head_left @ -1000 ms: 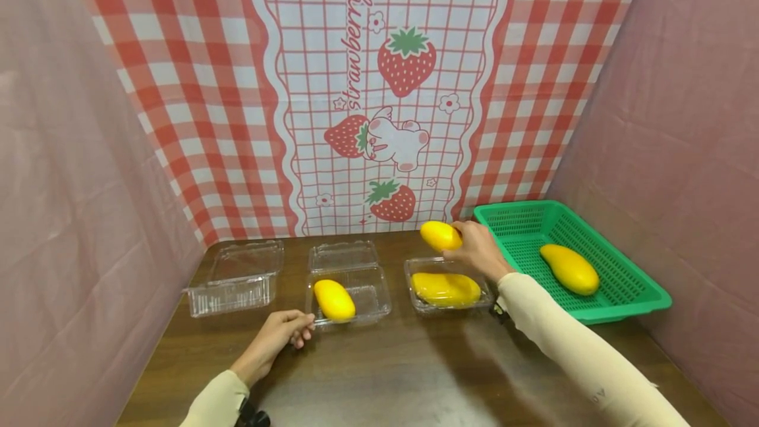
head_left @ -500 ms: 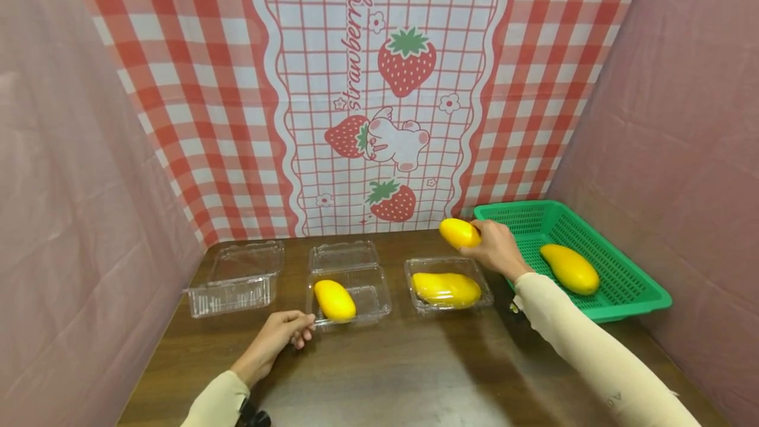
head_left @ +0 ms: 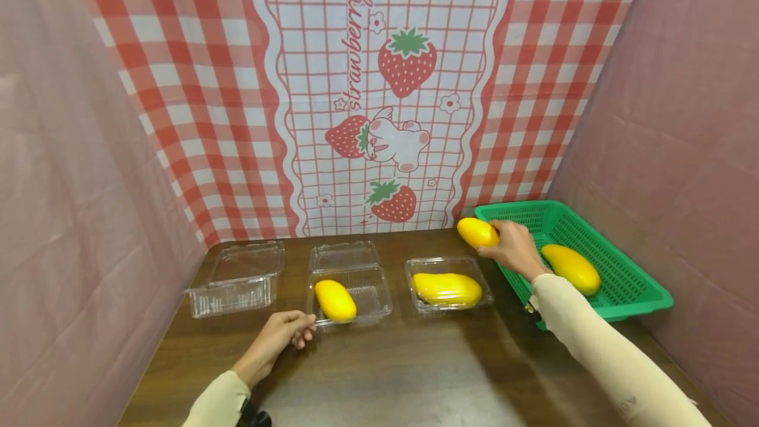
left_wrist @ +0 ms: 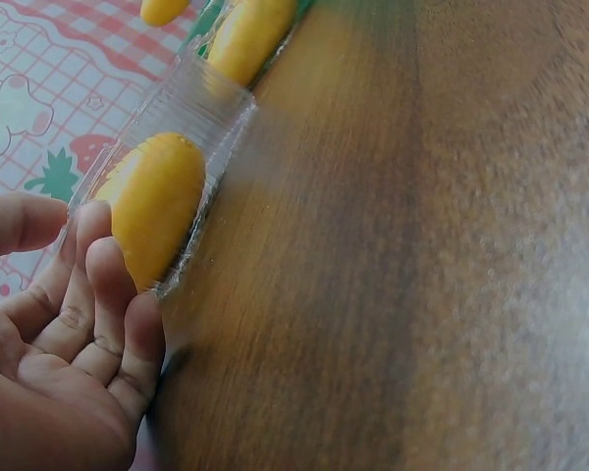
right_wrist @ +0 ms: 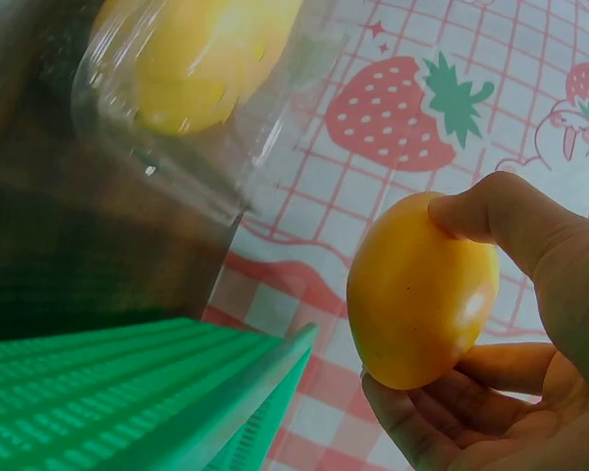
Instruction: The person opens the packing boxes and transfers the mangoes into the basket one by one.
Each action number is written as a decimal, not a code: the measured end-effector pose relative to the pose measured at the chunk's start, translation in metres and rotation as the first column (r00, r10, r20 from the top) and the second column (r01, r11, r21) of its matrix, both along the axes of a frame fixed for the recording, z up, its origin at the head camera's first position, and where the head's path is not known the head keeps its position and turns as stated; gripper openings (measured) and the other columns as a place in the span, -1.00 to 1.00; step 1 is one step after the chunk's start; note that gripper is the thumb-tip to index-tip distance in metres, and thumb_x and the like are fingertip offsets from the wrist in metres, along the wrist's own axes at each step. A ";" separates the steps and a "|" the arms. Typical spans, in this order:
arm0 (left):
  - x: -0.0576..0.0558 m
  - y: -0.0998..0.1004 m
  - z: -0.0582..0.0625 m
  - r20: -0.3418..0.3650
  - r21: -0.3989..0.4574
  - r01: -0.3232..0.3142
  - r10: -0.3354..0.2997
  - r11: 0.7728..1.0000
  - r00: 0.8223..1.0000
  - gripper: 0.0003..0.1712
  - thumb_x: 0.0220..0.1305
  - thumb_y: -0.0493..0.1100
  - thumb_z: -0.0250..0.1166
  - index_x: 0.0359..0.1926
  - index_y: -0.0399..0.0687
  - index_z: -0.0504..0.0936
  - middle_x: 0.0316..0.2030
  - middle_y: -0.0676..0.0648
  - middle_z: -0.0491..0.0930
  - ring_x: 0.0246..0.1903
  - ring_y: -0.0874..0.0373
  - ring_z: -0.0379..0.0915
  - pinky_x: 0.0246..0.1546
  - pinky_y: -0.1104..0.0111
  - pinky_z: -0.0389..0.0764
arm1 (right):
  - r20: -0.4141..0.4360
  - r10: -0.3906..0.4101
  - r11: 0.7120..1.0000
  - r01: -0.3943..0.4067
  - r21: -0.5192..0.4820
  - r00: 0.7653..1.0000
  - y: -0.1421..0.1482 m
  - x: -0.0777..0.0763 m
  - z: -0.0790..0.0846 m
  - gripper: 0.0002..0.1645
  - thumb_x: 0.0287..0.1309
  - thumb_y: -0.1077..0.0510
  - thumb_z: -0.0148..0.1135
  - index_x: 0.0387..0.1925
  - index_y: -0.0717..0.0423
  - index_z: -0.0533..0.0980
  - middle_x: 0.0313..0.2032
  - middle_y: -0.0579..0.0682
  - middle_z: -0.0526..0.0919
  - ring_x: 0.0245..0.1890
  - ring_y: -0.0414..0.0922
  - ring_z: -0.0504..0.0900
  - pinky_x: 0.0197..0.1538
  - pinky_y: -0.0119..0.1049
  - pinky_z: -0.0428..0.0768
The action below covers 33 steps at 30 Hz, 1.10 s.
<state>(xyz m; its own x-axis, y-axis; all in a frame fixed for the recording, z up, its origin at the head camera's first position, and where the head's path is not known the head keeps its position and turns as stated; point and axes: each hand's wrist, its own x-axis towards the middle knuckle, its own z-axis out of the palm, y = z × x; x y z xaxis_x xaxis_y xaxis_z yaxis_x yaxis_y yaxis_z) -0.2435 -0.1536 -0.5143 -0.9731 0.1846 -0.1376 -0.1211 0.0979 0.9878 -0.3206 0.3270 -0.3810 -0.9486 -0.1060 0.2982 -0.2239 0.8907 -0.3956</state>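
Observation:
My right hand (head_left: 514, 248) grips a yellow mango (head_left: 477, 232) in the air beside the green basket's (head_left: 631, 272) left rim; the right wrist view shows thumb and fingers around the mango (right_wrist: 417, 294). My left hand (head_left: 279, 338) pinches the near-left edge of the middle clear plastic clamshell box (head_left: 373, 305), which stands with its lid up. One mango (head_left: 335, 300) lies tilted in that box. Thumb and forefinger meet at the rim in the left wrist view, close to the mango (left_wrist: 157, 206). Another mango (head_left: 572, 269) lies in the basket.
To the right of the middle box, a closed-looking clear box (head_left: 483, 294) holds yellow mango (head_left: 447, 288). An opened clear box (head_left: 231, 295) stands at the left of the brown table (head_left: 379, 374). A checked strawberry cloth (head_left: 409, 117) hangs behind; pink cloth (head_left: 682, 117) flanks both sides.
My right hand has moved rightward with the mango, from above the right box to the basket's left rim. My left hand stays at the middle box's edge.

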 end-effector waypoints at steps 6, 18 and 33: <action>-0.001 0.000 0.000 -0.002 0.006 0.006 -0.006 1.000 1.000 -0.64 0.44 -0.11 0.30 -0.17 -0.43 0.66 -0.48 -0.05 0.62 -0.53 0.23 0.44 -0.47 0.47 0.55 | 0.016 -0.035 0.999 0.035 0.009 0.999 0.016 -0.001 -0.002 -0.22 0.09 0.05 0.50 0.22 0.48 0.48 -0.24 0.27 0.65 -0.43 0.05 0.46 -0.35 -0.15 0.46; -0.001 -0.001 -0.001 -0.001 0.008 0.003 -0.003 1.000 1.000 -0.63 0.45 -0.10 0.31 -0.16 -0.44 0.66 -0.49 -0.05 0.62 -0.54 0.23 0.44 -0.48 0.47 0.54 | -0.005 -0.059 0.998 0.059 -0.023 0.998 0.042 0.000 -0.007 -0.32 0.10 0.06 0.50 0.12 0.47 0.54 -0.39 0.17 0.61 -0.51 0.01 0.43 -0.41 -0.18 0.40; 0.000 0.000 0.001 -0.002 0.004 0.008 -0.008 1.000 1.000 -0.63 0.43 -0.09 0.32 -0.18 -0.43 0.66 -0.49 -0.04 0.62 -0.54 0.23 0.45 -0.48 0.47 0.53 | 0.022 -0.116 0.993 0.116 -0.010 0.993 0.069 0.002 -0.004 -0.26 0.13 0.01 0.49 0.11 0.53 0.51 -0.28 0.28 0.64 -0.42 0.06 0.45 -0.39 -0.17 0.40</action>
